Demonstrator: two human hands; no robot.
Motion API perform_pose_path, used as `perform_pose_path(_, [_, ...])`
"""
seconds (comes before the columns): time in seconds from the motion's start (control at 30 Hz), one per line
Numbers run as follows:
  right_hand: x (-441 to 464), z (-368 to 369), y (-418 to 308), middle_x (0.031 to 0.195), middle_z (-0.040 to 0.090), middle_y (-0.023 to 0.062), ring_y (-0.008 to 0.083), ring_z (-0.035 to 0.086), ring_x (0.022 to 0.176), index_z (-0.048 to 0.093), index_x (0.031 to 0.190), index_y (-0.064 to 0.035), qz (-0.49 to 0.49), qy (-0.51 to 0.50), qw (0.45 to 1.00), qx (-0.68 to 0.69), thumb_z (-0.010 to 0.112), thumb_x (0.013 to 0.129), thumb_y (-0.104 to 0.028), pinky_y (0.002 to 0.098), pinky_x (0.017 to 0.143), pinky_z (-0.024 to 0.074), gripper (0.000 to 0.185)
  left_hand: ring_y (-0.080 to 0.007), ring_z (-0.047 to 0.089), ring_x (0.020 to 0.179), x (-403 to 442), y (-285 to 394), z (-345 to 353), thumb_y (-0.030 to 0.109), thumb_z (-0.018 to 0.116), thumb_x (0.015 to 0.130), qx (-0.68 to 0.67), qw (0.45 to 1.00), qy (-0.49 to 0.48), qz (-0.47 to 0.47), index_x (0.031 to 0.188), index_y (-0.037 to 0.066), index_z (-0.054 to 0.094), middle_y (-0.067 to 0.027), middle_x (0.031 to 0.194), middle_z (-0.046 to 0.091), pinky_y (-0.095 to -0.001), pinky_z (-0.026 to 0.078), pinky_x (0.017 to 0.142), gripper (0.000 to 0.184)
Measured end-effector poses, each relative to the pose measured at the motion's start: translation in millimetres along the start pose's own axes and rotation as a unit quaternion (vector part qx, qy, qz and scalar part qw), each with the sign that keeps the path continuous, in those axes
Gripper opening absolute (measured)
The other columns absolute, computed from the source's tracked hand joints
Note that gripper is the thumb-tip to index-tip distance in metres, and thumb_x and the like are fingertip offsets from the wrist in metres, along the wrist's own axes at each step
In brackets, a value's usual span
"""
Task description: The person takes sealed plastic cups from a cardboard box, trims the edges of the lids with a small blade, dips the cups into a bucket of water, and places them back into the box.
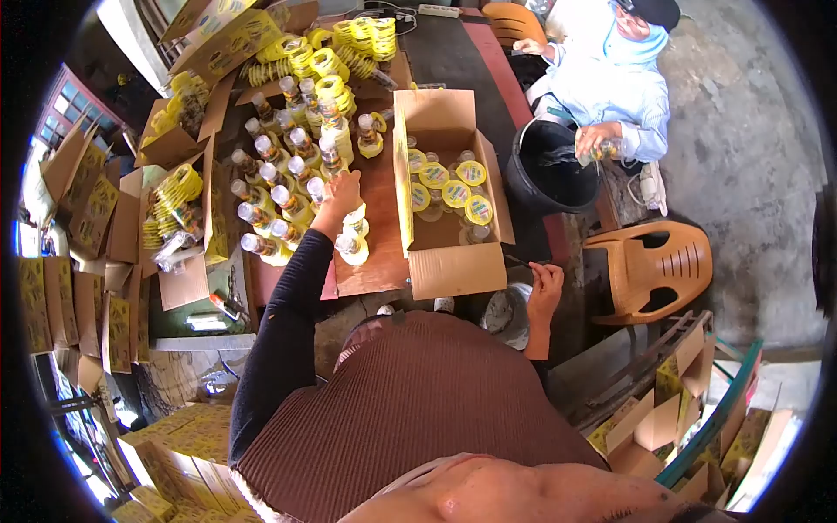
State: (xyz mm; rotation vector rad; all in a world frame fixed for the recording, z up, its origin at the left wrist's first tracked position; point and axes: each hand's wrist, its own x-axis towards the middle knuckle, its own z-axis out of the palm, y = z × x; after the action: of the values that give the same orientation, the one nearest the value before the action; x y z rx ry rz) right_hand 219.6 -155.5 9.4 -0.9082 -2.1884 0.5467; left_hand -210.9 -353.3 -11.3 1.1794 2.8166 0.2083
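Observation:
My left hand (338, 199) reaches into a group of bottles with clear caps and yellowish lower parts (299, 206). Its fingers are closed around the top of one bottle, which they largely cover. Beside that hand, a single bottle (351, 248) stands near the table's front edge. My right hand (546, 292) pinches a thin dark stick (518, 260) near the corner of an open cardboard box (458, 275). Inside the box are several clear containers with round yellow labels (456, 193). Below the stick, a grey bucket (507, 315) holds pale material.
Yellow ring-shaped packs (327, 63) are heaped behind the bottles. Open cartons (187, 279) stand at left. Across the table, a co-worker (615, 96) holds a clear container over a black bucket (555, 199) of water. An orange plastic chair (649, 270) is at right.

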Motion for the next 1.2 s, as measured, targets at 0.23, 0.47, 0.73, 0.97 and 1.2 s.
perform_pose_path(0.23, [-8.1,-6.1,6.2,0.095,0.050,0.0085,0.0249,0.054,0.090,0.071,0.102,-0.0033,0.020,0.019,1.000,-0.009,0.063,0.085,0.009,0.0368,0.077,0.0488,0.022,-0.0395,0.063,0.099,20.0,-12.8,13.8,0.018,0.072,0.065,-0.019,1.000,0.015,0.000,0.102,0.010,0.061,-0.0172,0.102,0.064,-0.0509,0.052,0.079,0.040])
perform_pose_path(0.47, [-0.7,-4.5,11.3,0.094,0.051,0.0089,0.0256,0.054,0.090,0.071,0.100,-0.0042,0.035,0.015,0.999,-0.017,0.064,0.085,0.009,0.0376,0.078,0.0486,0.021,-0.0405,0.061,0.104,24.1,-20.8,21.7,0.021,0.075,0.064,-0.025,1.000,-0.003,-0.010,0.109,0.010,0.060,-0.0166,0.110,0.062,-0.0499,0.051,0.085,0.049])
perform_pose_path(0.73, [12.7,-0.8,18.2,0.093,0.050,0.0085,0.0248,0.053,0.089,0.072,0.099,-0.0048,0.010,0.019,1.000,0.004,0.067,0.086,0.003,0.0362,0.075,0.0470,0.016,-0.0394,0.061,0.102,21.8,-1.9,3.7,0.018,0.077,0.063,-0.097,0.989,0.107,-0.008,0.105,0.007,0.061,-0.0172,0.107,0.063,-0.0475,0.050,0.084,0.046])
perform_pose_path(0.97, [21.3,-5.0,27.9,0.093,0.050,0.0071,0.0240,0.053,0.086,0.072,0.099,-0.0051,0.000,0.031,1.000,0.003,0.066,0.087,0.002,0.0351,0.073,0.0466,0.015,-0.0407,0.061,0.097,34.9,-11.8,70.9,0.013,0.078,0.065,-0.085,0.992,0.096,0.017,0.102,0.011,0.057,-0.0172,0.103,0.062,-0.0493,0.050,0.080,0.042])
perform_pose_path(1.2, [26.8,-9.0,41.8,0.092,0.050,0.0074,0.0238,0.052,0.085,0.071,0.098,-0.0035,0.008,0.033,0.999,0.006,0.065,0.089,0.000,0.0356,0.072,0.0462,0.012,-0.0422,0.059,0.104,30.0,1.3,90.2,0.027,0.081,0.071,-0.126,0.987,0.035,-0.090,0.114,0.005,0.044,-0.0214,0.114,0.056,-0.0507,0.050,0.083,0.061])
